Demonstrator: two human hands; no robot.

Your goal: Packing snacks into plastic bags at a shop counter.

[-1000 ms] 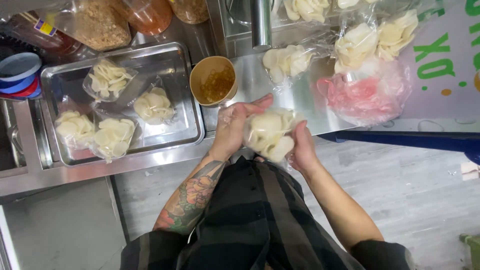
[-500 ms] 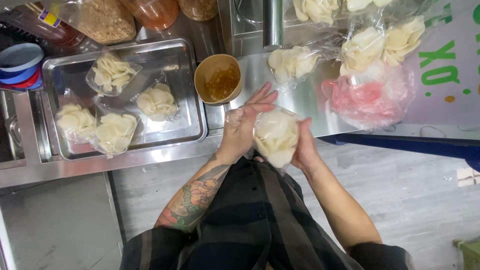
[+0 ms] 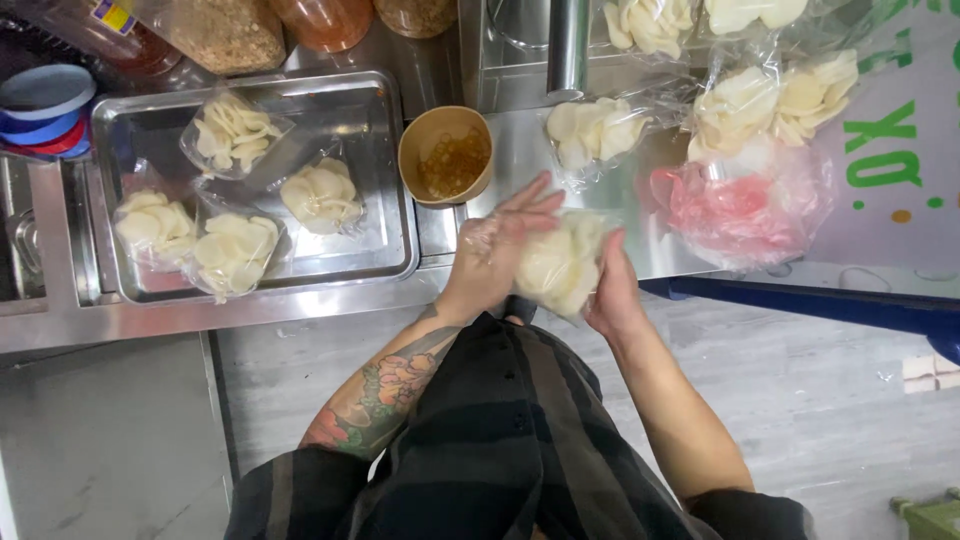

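My left hand (image 3: 495, 250) and right hand (image 3: 612, 290) both grasping a clear bag of white crackers (image 3: 562, 262), near edge of steel counter (image 3: 520, 160), paper cup of sauce (image 3: 446, 156) just beyond, tray (image 3: 380, 120) of bagged crackers far left

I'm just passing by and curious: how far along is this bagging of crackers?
Done, it seems: four filled clear bags lie in the steel tray, and more filled bags sit on the counter. In hand: the left hand and right hand press a bag of pale crackers between them. Left: whether that bag is closed cannot be told, and a pink bag lies beside.
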